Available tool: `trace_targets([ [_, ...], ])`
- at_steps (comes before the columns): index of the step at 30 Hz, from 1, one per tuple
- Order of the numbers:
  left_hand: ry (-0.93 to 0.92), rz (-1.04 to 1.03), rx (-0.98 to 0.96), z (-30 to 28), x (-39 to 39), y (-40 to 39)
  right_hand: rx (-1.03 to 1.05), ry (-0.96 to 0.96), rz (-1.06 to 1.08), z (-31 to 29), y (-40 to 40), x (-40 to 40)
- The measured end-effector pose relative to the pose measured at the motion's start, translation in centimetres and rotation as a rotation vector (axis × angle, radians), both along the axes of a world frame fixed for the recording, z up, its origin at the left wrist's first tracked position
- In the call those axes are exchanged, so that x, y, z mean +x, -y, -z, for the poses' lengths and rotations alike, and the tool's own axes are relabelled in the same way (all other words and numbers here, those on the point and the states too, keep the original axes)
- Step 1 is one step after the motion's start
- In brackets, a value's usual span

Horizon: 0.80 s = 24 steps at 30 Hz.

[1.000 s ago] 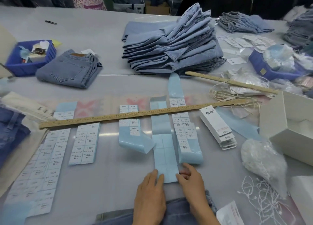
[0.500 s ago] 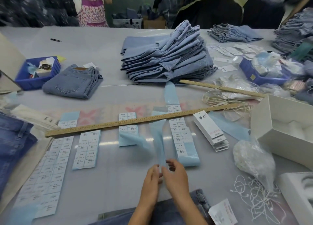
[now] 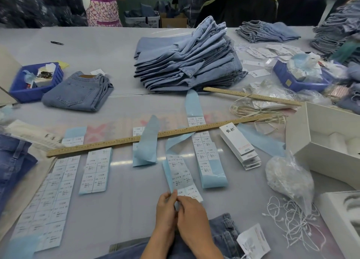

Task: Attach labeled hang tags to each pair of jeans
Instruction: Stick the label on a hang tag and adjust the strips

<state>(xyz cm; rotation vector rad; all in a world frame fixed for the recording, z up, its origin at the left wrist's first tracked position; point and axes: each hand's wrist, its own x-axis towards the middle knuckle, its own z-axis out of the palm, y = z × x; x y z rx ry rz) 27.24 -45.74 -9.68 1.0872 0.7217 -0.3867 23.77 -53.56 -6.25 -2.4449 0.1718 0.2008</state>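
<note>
Though crowded from edge to edge, serves as one long workbench: grey table [image 3: 116,54] first, bearing a tall stack of jeans [image 3: 187,60] at far centre and a single folded pair [image 3: 78,92] well off to the left. Nearer, at the table's front edge under the wrists, shows the pair in work [image 3: 224,233], with what looks like a white tag [image 3: 253,239] already at its right side, though too blurred to read. Next down in size, finds a long wooden ruler [image 3: 165,134] pinning several sticker sheets across the middle, and a fanned stack of hang tags [image 3: 238,143] just beyond its right end. Then the label strip [image 3: 180,173]: a second ago lay flat, blue backing upward, tucked under that ruler; now runs printed side up from near the ruler toward the body, its far blue tail curling loose. Means the strip has been freed and flipped, so size stickers are exposed for peeling. Smallest, both at the strip's near end: left hand [image 3: 165,206] pinching the edge between thumb and fingers, right hand [image 3: 191,210] curled over the last labels, also gripping. Cannot tell whether a sticker is lifted yet. Judged as label-picking, before sticking onto a tag.
</note>
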Motion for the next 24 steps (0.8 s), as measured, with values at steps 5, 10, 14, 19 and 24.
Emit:
trace_targets([
  [5, 0.049, 0.191, 0.351, -0.2, 1.0, -0.4, 0.034, -0.005, 0.042, 0.0, 1.0, -0.2],
  [10, 0.061, 0.336, 0.482, -0.6, 1.5, -1.0, -0.034, 0.157, 0.095, -0.3, 1.7, 1.5],
  [14, 0.024, 0.313, 0.416, -0.7, 0.2, -0.9, -0.097, 0.173, 0.047, -0.5, 2.4, 6.5],
  [19, 0.008, 0.352, 0.474, -0.5, -1.2, -1.2, -0.179, 0.108, -0.074, 0.0, 2.5, 15.4],
  [24, -0.005, 0.389, 0.47, -0.6, -1.3, -1.4, -0.028, 0.213, -0.299, 1.6, -0.1, 18.2],
])
